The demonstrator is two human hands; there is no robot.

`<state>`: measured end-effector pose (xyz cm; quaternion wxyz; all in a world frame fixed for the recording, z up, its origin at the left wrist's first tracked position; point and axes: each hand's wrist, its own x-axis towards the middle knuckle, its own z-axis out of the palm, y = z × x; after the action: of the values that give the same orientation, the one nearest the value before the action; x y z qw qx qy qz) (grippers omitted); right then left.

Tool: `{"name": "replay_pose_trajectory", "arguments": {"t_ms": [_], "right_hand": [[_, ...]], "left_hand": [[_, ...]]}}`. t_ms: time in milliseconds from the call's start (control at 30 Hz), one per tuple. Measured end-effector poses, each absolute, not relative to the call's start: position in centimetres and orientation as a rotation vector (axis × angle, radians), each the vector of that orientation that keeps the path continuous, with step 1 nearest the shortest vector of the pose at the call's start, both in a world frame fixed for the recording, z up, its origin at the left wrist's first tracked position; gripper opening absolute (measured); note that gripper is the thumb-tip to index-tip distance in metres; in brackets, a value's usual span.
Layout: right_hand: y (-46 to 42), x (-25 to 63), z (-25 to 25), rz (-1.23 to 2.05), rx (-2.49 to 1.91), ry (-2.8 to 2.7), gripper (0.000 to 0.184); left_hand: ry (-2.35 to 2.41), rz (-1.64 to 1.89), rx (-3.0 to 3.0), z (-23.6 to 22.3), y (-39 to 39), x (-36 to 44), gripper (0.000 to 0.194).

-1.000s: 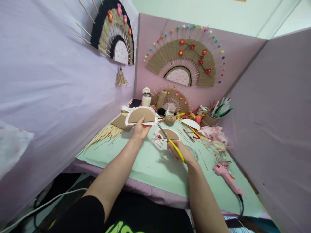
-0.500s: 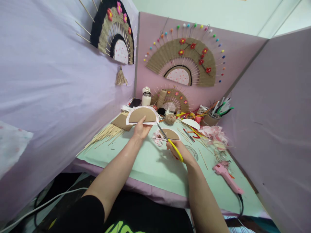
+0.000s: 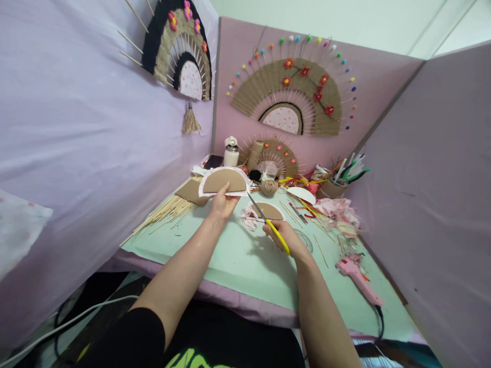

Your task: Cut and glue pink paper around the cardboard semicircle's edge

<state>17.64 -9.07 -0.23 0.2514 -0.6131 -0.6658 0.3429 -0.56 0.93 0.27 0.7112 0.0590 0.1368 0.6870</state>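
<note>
Raised above the table, a brown cardboard half-circle [image 3: 220, 182] lies against white fabric that sticks out as a border all round it. My left hand [image 3: 223, 203] grips this piece at its straight lower edge, thumb on the cardboard. Yellow-handled scissors [image 3: 276, 236] are in my right hand [image 3: 286, 239], their blades pointing up and left. The blade tips are by the right corner of the fabric border. Beneath the blades, a second cardboard half-circle [image 3: 271, 210] with a pale border lies on the table, beside pink fabric scraps [image 3: 249, 219].
A pink glue gun [image 3: 358, 278] lies at the right. Thin wooden sticks [image 3: 164, 212] are spread at the left. Behind stand a white bottle [image 3: 230, 153], a twine ball [image 3: 269, 187] and a tool holder [image 3: 332, 189]. A decorated fan [image 3: 299, 92] hangs on the back panel.
Hardly anything differs. The yellow scissor handles appear slightly closer together, and the half-circle in my left hand has barely shifted.
</note>
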Motion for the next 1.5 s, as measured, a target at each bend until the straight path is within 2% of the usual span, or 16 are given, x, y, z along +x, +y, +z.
{"name": "replay_pose_trajectory", "arguments": {"t_ms": [433,533,733,1000,1133,1233,1367,1500], "right_hand": [[-8.2,19.8,-1.4,0.950,-1.787,-1.728,0.041],[-7.6,19.8,-1.6,0.919,-1.758,-1.478,0.043],[-7.0,18.4,-1.9,0.935,-1.264,-1.240,0.039],[-6.9,19.4,-1.7,0.909,-1.252,-1.192,0.037],[-7.1,21.5,-1.0,0.844,-1.228,-1.155,0.033],[-7.2,22.5,-0.7,0.840,-1.221,-1.164,0.033],[-7.1,22.7,-0.9,0.843,-1.241,-1.152,0.034],[-7.0,22.4,-1.2,0.837,-1.243,-1.150,0.037]], "left_hand": [[0.320,1.558,0.100,0.4,0.8,-0.5,0.034],[0.325,1.454,0.182,0.1,0.0,0.4,0.032],[0.273,1.092,0.495,-0.8,-2.9,3.2,0.035],[0.403,0.981,0.597,-0.2,-3.1,2.3,0.025],[0.452,0.851,0.548,0.6,-1.8,0.0,0.033],[0.566,0.791,0.790,0.0,-1.4,-0.4,0.021],[0.732,0.650,1.151,-0.9,-1.5,0.0,0.021],[0.800,0.577,1.264,-0.9,-1.7,-0.2,0.025]]}}
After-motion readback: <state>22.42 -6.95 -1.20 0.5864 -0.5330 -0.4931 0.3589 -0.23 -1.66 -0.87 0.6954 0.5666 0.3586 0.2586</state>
